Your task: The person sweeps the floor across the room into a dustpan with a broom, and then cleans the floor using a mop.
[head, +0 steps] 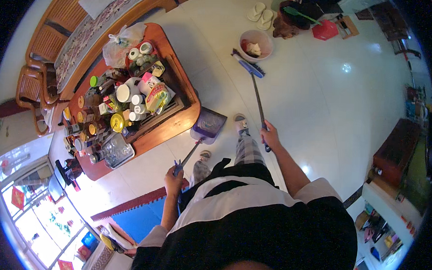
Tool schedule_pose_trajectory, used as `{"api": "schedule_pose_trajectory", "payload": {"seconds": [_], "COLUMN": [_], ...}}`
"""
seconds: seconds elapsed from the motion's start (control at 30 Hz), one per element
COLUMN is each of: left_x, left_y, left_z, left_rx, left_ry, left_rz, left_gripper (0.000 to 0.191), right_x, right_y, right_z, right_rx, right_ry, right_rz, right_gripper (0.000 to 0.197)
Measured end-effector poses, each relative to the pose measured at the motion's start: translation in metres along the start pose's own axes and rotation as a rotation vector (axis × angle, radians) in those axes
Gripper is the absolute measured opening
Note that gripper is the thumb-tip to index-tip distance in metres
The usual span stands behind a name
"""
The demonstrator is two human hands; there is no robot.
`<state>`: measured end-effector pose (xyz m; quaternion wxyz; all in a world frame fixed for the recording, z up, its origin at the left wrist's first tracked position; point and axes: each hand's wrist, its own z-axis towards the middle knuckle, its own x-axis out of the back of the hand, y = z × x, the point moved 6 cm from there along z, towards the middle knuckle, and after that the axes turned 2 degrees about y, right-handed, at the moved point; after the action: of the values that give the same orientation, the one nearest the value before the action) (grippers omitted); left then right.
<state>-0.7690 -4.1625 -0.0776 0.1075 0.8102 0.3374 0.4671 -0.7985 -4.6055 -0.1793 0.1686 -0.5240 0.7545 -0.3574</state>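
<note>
My right hand is closed around the dark handle of a broom. The broom's blue head with dark bristles is on the tiled floor, close below a whitish plastic bin that holds red and white waste. With my left hand I grip the upper end of a long-handled dustpan. Its purple, partly see-through pan is on the floor beside the rounded corner of a wooden table. Whether anything lies in the pan cannot be told.
The wooden table, crowded with jars and bottles, stands at the left before a wooden bench. Pale slippers, a red stool and a carved wood stump are at the top. A blue foam mat lies lower left.
</note>
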Motion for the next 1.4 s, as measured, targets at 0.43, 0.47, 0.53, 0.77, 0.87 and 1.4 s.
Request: {"api": "schedule_pose_trajectory", "payload": {"seconds": [0.43,0.47,0.53,0.77,0.87,1.4], "left_x": [-0.036,-0.037,-0.038,-0.035,-0.029,-0.041], "left_y": [0.096,0.094,0.102,0.094,0.102,0.070], "left_z": [-0.005,-0.005,-0.003,0.002,0.003,-0.030], "left_rx": [0.178,0.207,0.246,0.305,0.293,0.225], "left_ry": [0.122,0.117,0.118,0.087,0.112,0.176], "left_rz": [0.220,0.259,0.322,0.369,0.352,0.234], "left_gripper": [0.035,0.035,0.037,0.037,0.037,0.039], "right_x": [-0.066,-0.087,-0.114,-0.082,-0.015,0.039], "right_y": [-0.179,-0.197,-0.222,-0.117,-0.054,-0.082], "right_z": [0.282,0.296,0.323,0.281,0.198,0.096], "right_rx": [0.267,0.274,0.277,0.093,0.009,0.111], "right_ry": [-0.299,-0.318,-0.328,-0.319,-0.416,-0.372], "right_rz": [-0.429,-0.529,-0.631,-0.926,-1.156,-0.804], "right_gripper": [0.043,0.042,0.042,0.047,0.048,0.041]}}
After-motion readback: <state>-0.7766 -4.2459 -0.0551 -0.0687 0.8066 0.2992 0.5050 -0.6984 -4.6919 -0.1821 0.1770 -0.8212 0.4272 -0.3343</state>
